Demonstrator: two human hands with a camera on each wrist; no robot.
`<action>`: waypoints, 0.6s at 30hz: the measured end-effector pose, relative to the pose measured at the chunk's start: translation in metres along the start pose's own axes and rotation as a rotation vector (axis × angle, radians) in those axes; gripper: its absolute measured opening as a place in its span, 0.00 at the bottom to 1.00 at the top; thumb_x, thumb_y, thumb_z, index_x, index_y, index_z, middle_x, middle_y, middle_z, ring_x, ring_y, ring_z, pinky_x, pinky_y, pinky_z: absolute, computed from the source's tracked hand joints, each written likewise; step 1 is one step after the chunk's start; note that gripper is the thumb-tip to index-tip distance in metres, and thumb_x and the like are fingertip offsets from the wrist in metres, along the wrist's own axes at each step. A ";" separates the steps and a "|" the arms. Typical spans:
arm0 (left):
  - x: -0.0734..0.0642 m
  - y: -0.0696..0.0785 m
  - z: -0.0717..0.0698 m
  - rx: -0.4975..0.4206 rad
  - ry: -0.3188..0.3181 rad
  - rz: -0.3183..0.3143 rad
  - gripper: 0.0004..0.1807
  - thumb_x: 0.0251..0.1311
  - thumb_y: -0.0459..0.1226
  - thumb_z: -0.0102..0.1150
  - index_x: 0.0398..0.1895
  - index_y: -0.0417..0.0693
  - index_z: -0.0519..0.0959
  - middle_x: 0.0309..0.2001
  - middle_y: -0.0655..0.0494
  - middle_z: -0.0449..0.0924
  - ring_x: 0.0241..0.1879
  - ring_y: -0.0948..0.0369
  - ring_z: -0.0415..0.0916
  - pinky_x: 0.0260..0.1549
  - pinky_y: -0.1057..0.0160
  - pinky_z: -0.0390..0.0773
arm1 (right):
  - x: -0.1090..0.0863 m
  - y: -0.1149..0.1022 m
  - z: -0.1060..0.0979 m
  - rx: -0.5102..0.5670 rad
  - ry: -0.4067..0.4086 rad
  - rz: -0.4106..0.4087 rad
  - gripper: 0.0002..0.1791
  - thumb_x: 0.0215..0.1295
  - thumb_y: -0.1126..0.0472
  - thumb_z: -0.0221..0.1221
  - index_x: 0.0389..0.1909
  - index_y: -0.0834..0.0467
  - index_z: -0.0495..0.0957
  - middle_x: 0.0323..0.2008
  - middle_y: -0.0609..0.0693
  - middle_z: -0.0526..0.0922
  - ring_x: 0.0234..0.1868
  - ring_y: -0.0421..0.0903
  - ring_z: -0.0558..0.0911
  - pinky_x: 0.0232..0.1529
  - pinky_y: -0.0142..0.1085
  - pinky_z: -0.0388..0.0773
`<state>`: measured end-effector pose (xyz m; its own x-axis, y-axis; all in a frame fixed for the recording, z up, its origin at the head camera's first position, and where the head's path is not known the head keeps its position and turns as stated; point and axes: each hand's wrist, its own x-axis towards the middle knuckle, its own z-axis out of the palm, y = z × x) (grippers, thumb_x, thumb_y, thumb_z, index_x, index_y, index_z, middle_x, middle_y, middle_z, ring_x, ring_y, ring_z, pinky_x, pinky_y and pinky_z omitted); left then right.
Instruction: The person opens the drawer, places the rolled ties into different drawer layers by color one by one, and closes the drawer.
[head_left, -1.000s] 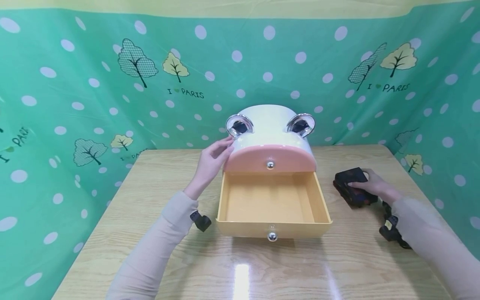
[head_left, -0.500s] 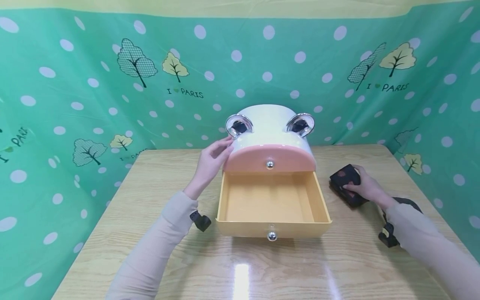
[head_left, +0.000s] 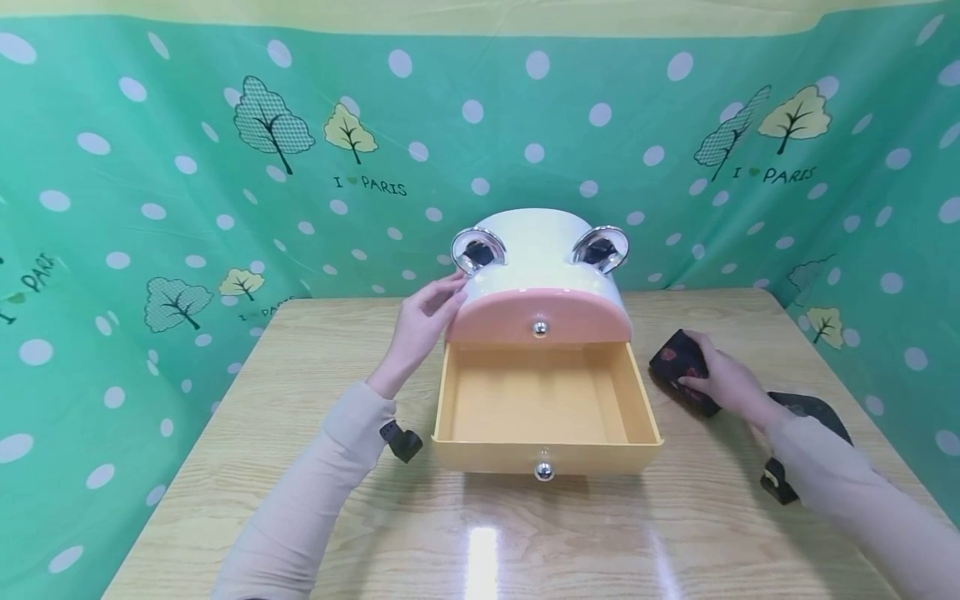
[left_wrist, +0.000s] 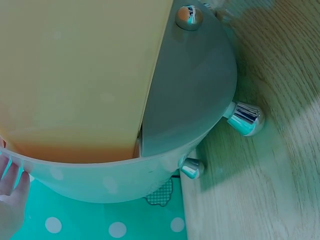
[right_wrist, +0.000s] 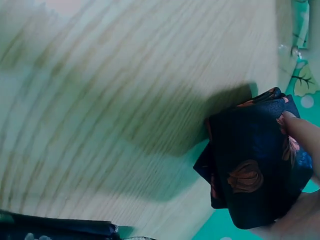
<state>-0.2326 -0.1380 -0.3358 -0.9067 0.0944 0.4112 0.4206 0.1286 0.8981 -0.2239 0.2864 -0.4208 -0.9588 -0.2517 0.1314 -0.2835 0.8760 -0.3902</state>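
A white storage box with two shiny round eyes stands in mid-table. Its pink upper drawer is closed, and its cream lower drawer is pulled out with nothing in it. My left hand rests with extended fingers against the box's left side; the fingers also show at the left wrist view's edge. To the right of the drawer, my right hand grips a black wallet with a reddish flower print. In the right wrist view the wallet looks folded, thumb on its face.
Another dark, flat item lies under the right forearm; a dark item with a pale print shows at the right wrist view's lower left. Wood-grain table surrounds the box. A green dotted cloth hangs behind and at both sides.
My right hand has moved left with the wallet, turning it so that its flower print shows. The dark item under the forearm has come into sight. My left hand and the box have stayed put.
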 end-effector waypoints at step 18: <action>0.000 -0.001 0.000 0.007 -0.001 0.015 0.16 0.56 0.37 0.56 0.47 0.37 0.74 0.56 0.51 0.70 0.55 0.61 0.68 0.53 0.68 0.69 | -0.002 -0.007 0.012 0.022 -0.054 0.059 0.36 0.46 0.61 0.65 0.50 0.79 0.61 0.36 0.73 0.73 0.36 0.63 0.75 0.34 0.52 0.74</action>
<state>-0.2325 -0.1377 -0.3365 -0.9002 0.0976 0.4243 0.4343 0.1339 0.8908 -0.2202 0.2759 -0.4289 -0.9731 -0.2228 0.0582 -0.2266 0.8807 -0.4160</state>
